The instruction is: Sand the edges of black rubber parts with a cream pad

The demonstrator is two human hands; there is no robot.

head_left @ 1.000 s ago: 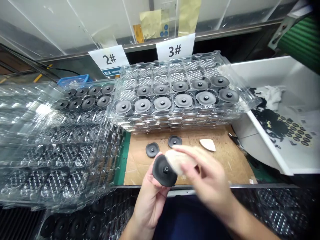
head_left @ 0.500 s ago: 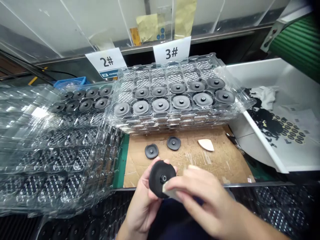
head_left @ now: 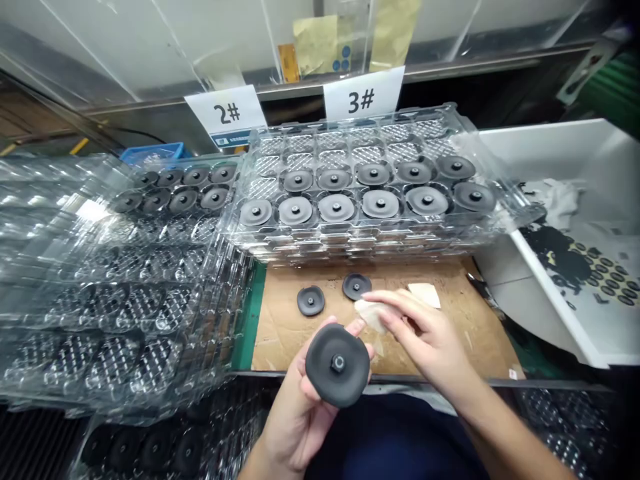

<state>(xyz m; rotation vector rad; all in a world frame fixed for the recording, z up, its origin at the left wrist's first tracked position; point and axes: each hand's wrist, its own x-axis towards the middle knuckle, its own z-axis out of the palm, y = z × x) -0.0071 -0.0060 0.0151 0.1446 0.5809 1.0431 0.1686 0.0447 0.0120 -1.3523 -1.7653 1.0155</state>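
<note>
My left hand (head_left: 305, 407) holds a round-cornered black disc (head_left: 338, 380) by its edge, its face with the small central hub turned up toward me. A folded white cloth (head_left: 371, 315) is pinched between the thumb and fingers of my right hand (head_left: 420, 327), apart from the disc and above its right side. Two similar black discs, one at the left (head_left: 311, 301) and one partly behind my right fingertips (head_left: 357, 286), lie on the cardboard sheet (head_left: 285, 347). Past my right hand lies another off-white piece (head_left: 425, 294).
A stack of clear plastic trays (head_left: 320, 237) with black discs in its front rows stands behind the cardboard, under a "3#" sign (head_left: 363, 100). More clear trays (head_left: 125, 293) fill the left. At right, a white bin (head_left: 555, 313) holds black scraps (head_left: 560, 257).
My right hand has drawn the white cloth off the disc's hub and moved up and away. The disc in my left hand now faces me more fully. The view has shifted slightly.
</note>
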